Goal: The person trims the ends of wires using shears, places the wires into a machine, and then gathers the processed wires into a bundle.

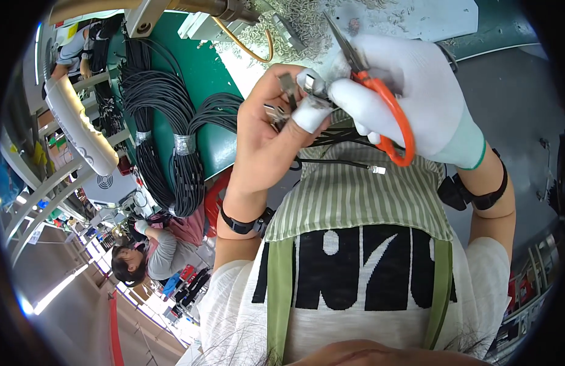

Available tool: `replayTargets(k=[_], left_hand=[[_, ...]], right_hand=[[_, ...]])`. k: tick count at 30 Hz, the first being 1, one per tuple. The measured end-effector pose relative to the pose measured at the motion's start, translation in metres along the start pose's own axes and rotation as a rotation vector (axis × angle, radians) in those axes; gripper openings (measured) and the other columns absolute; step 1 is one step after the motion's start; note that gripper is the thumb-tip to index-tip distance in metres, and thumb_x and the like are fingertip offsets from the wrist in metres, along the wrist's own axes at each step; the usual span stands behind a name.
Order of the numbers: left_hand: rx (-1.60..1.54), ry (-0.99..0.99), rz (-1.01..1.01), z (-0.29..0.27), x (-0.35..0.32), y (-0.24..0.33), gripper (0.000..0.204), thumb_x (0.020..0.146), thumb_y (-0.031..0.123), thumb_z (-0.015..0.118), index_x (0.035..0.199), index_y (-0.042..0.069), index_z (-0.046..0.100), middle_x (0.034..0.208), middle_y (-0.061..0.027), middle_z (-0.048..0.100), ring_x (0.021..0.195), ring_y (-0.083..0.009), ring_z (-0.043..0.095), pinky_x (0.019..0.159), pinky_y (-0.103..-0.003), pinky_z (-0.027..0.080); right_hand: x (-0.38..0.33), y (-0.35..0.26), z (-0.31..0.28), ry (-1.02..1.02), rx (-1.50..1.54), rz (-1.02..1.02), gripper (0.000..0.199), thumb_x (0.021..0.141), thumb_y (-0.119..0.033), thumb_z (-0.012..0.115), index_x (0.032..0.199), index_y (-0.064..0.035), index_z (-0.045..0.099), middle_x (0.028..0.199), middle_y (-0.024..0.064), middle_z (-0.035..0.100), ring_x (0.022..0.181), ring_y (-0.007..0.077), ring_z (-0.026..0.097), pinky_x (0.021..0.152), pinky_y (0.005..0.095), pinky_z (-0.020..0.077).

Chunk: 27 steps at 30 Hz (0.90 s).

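Note:
My left hand (261,143) is bare except for white coverings on the thumb and a fingertip. It pinches a small metal-shelled cable connector (310,82), while more metal connectors (275,113) stick out between its fingers. My right hand (419,91), in a white glove with a green cuff, grips scissors (404,125) with orange handles. Their blades point up and away, apart from the connector. The gloved fingertips meet the connector beside my left thumb; whether they grip it is hard to see. Below, black cables (337,138) hang over the striped apron, one ending in a white plug (377,169).
Bundled coils of black cable (157,91) lie on the green table (218,149) at left. A white board (441,15) ahead carries many small metal pieces (307,15) beside a machine. A lamp (81,125) and a co-worker (163,250) are farther left.

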<state>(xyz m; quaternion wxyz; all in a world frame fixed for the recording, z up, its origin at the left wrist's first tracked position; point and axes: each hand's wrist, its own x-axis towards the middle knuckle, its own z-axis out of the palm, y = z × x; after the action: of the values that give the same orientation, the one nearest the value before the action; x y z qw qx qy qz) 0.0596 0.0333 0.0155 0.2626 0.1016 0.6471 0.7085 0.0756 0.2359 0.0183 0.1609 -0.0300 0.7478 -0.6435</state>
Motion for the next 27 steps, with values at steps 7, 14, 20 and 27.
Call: replayTargets(k=[7, 14, 20, 27], left_hand=[[-0.259, -0.402, -0.114, -0.015, 0.013, 0.006, 0.028, 0.086, 0.001, 0.060, 0.111, -0.001, 0.049, 0.089, -0.0057, 0.058, 0.070, -0.0071, 0.056, 0.060, -0.019, 0.047], [0.754, -0.037, 0.618, 0.017, 0.008, 0.004, 0.023, 0.081, -0.003, 0.061, 0.103, 0.000, 0.054, 0.084, -0.0096, 0.063, 0.067, -0.0120, 0.059, 0.059, -0.024, 0.047], [0.793, -0.174, 0.719, 0.008, 0.007, 0.004, 0.024, 0.079, -0.004, 0.061, 0.102, -0.001, 0.055, 0.080, -0.0109, 0.062, 0.066, -0.0129, 0.059, 0.058, -0.023, 0.047], [-0.629, -0.112, 0.021, 0.008, 0.006, 0.006, 0.022, 0.080, -0.004, 0.062, 0.100, -0.001, 0.056, 0.080, -0.0047, 0.061, 0.063, -0.0100, 0.055, 0.058, -0.021, 0.044]], right_hand=[[-0.001, 0.020, -0.013, 0.207, -0.627, -0.887, 0.016, 0.076, -0.016, 0.069, 0.082, -0.0022, 0.062, 0.055, 0.0008, 0.053, 0.049, 0.0075, 0.053, 0.045, 0.0228, 0.0396], [-0.005, 0.017, -0.034, -0.283, 0.192, -0.232, 0.025, 0.077, -0.016, 0.068, 0.095, -0.0002, 0.059, 0.057, 0.0029, 0.055, 0.048, 0.0110, 0.053, 0.047, 0.0238, 0.0427], [-0.006, 0.024, -0.015, -0.069, 0.046, -0.487, 0.029, 0.075, -0.016, 0.069, 0.098, -0.0010, 0.058, 0.060, 0.0053, 0.055, 0.050, 0.0163, 0.054, 0.048, 0.0264, 0.0435], [-0.002, 0.010, 0.014, 0.386, -0.559, -0.734, 0.035, 0.071, -0.016, 0.074, 0.100, -0.0034, 0.059, 0.062, 0.0084, 0.055, 0.053, 0.0249, 0.056, 0.050, 0.0301, 0.0442]])
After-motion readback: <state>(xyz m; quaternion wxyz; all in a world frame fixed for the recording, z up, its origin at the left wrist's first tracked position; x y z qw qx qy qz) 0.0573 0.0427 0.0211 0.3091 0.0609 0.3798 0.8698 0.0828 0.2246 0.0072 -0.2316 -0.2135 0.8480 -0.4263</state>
